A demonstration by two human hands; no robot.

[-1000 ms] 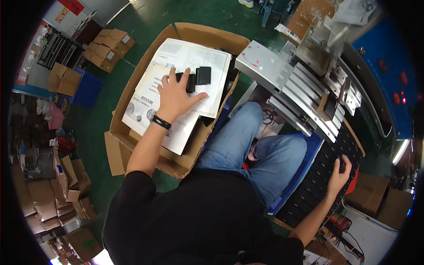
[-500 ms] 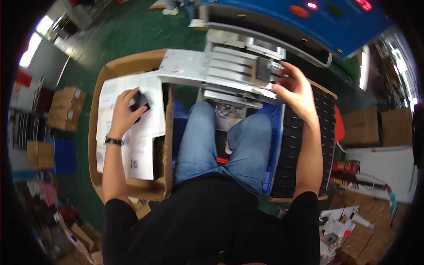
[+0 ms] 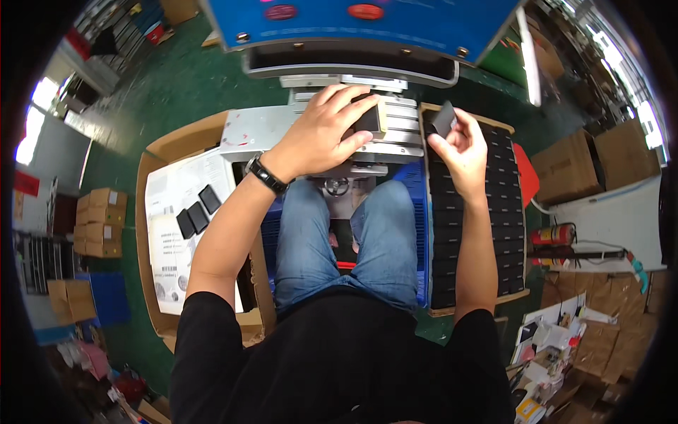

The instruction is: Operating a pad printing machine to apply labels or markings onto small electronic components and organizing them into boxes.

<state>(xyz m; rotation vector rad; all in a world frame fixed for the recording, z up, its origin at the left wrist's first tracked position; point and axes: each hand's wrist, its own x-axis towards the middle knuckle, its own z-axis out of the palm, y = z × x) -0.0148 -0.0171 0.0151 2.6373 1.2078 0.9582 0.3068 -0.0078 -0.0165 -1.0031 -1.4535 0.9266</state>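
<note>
My left hand (image 3: pixel 326 133) reaches across to the metal slotted bed (image 3: pixel 402 124), its thumb and fingers closed around a small black box (image 3: pixel 368 120). A tan-edged piece (image 3: pixel 383 119) lies against that box's right side. Over the far end of a carton of black boxes (image 3: pixel 477 226), my right hand (image 3: pixel 463 147) pinches another flat black box (image 3: pixel 443 119), held tilted between thumb and fingers. On white printed sheets (image 3: pixel 166 247) to my left lie three black boxes (image 3: pixel 197 218), side by side at a slant.
A blue machine housing (image 3: pixel 353 32) overhangs the far side of the bed. The sheets rest in an open cardboard carton (image 3: pixel 152 318) on my left, with a pale metal plate (image 3: pixel 258 127) beyond it. A fire extinguisher (image 3: pixel 554 235) stands at the right.
My left hand has left the sheets, where three black boxes now show, and has moved right onto the box at the bed. My right hand now holds a black box over the right carton.
</note>
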